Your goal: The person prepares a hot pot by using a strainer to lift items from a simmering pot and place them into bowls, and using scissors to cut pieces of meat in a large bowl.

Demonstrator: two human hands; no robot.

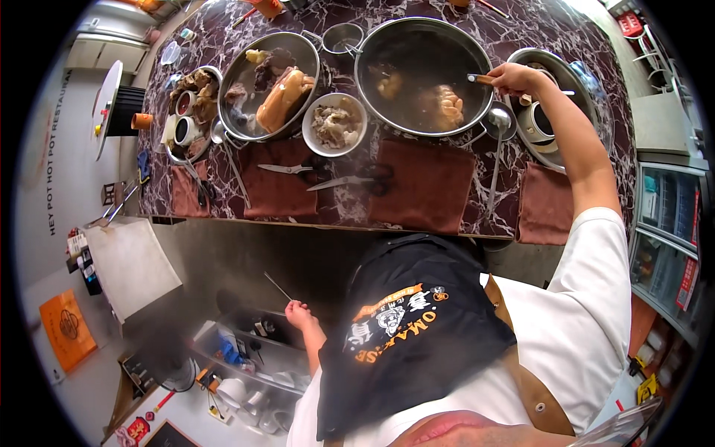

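My right hand (511,80) grips a tool with a brown handle (481,79) above the right rim of a large steel pot (366,103). The rest of that tool is hard to make out. In the pot's dark, steaming liquid lie a pale, lumpy piece of meat (448,107) and a smaller piece (389,85). Low on the left, away from the table, my left hand (301,314) holds a thin metal rod (277,285). A steel ladle (499,118) rests in a small dish beside the pot.
Left of the pot stand a white bowl of cut meat (335,124), a steel basin (223,120) with large meat pieces, and a tray of meat and sauce cups (190,151). Several scissors (285,168) and brown cloths (422,184) lie along the front. Another basin (592,128) sits right.
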